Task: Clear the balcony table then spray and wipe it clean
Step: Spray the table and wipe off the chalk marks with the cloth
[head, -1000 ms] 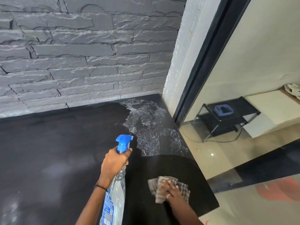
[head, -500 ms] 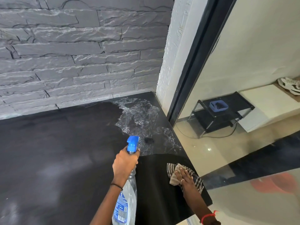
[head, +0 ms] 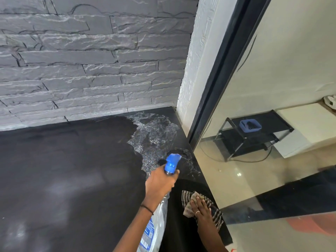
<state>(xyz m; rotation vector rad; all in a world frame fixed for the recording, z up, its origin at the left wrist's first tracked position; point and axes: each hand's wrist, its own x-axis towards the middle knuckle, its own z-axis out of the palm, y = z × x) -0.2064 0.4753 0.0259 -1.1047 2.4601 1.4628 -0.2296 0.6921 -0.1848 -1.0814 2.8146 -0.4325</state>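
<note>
The black table (head: 72, 170) fills the lower left, with a patch of white spray foam (head: 154, 139) at its far right corner. My left hand (head: 160, 186) grips the neck of a clear spray bottle (head: 156, 220) with a blue nozzle (head: 172, 163) that points at the foam patch. My right hand (head: 201, 208) lies flat on a striped brown cloth (head: 216, 213) pressed to the table near its right edge.
A grey stone wall (head: 81, 60) backs the table. To the right a white pillar (head: 198, 60) meets a black-framed glass door (head: 227, 70). Behind the glass stands a low black rack (head: 254, 140) holding a blue tub (head: 250, 125).
My left hand has carried the bottle forward and to the right, toward the foam patch. The right hand with the cloth has shifted right along the table edge.
</note>
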